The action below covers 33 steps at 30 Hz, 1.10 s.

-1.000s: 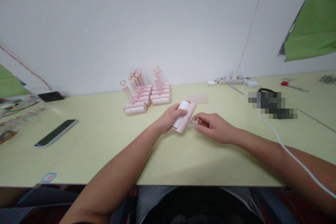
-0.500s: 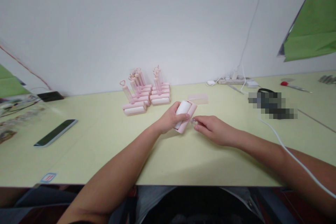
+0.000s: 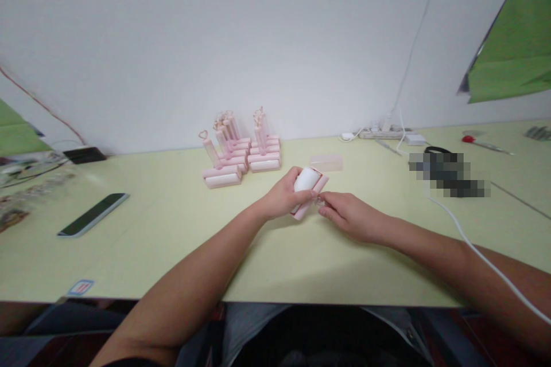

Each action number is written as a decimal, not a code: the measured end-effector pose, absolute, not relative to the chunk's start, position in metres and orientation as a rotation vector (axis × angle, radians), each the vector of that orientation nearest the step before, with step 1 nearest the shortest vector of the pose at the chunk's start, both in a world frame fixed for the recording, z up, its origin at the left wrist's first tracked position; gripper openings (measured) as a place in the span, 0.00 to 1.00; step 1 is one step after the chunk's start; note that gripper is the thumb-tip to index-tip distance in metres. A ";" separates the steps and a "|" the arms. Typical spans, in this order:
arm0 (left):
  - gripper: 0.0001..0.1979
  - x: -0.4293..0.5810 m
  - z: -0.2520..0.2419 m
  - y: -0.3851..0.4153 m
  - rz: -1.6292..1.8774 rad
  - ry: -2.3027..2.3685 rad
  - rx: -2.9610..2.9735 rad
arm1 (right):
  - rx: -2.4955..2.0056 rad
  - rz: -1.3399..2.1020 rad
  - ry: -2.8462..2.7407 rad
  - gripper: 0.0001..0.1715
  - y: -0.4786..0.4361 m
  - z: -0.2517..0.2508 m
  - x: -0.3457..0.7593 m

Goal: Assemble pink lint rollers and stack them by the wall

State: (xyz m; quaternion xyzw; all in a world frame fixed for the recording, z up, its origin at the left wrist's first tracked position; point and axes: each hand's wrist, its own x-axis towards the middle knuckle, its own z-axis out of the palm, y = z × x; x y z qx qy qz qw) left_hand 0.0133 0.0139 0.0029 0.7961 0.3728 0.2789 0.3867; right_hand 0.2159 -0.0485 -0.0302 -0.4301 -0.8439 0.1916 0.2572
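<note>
In front of me, above the tabletop, my left hand (image 3: 289,195) is wrapped round a lint roller (image 3: 306,180), a white roll in a pale pink casing, tilted up to the right. My right hand (image 3: 349,215) is closed at the casing's lower right side. Its thumb and fingertips pinch a small clear piece (image 3: 319,202), partly hidden, against or very near the pink part. Beyond my hands stand several similar lint rollers (image 3: 222,178), lying in two rows with upright pink handles that end in heart-shaped loops. A translucent pink cover (image 3: 326,162) lies just behind my hands.
A phone (image 3: 93,215) lies to the left on the pale yellow table (image 3: 172,258). At the back right are a power strip (image 3: 383,133) and a red-tipped tool (image 3: 469,139). A white cable (image 3: 486,264) crosses over my right forearm.
The lint roller has shifted and turned slightly to the right in my left hand. My right fingertips stay pinched at its side, now a little closer. The camera view has shifted slightly.
</note>
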 end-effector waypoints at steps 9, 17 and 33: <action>0.24 0.022 -0.010 0.019 0.716 0.940 1.867 | -1.151 0.585 -2.263 0.09 -0.043 -0.029 0.221; 0.21 0.040 -0.008 0.051 0.681 1.023 1.894 | -1.300 0.787 -2.134 0.14 -0.035 -0.028 0.227; 0.18 0.074 -0.010 0.111 0.793 1.035 1.989 | -1.298 0.825 -2.145 0.14 -0.032 -0.034 0.226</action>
